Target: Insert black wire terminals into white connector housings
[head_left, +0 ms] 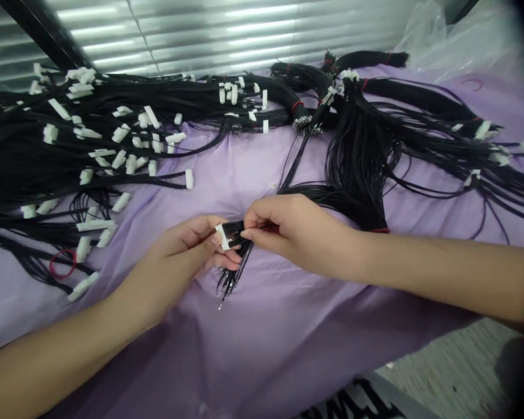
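Observation:
My left hand pinches a white plastic connector between thumb and fingers. Black wires run out of the connector's right side. Just right of it, my right hand is closed, thumb and forefinger pressed on a black wire near the connector; the exact wire end is hidden by the fingers. Below both hands, a bunch of loose black wires hangs down with bare metal terminals at the ends. A thick bundle of black wires lies behind my right hand.
Many black cables with white connectors are heaped at the left. Bundles tied with red bands lie at the back right. A loose red band rests at the left. Purple cloth covers the table; blinds stand behind.

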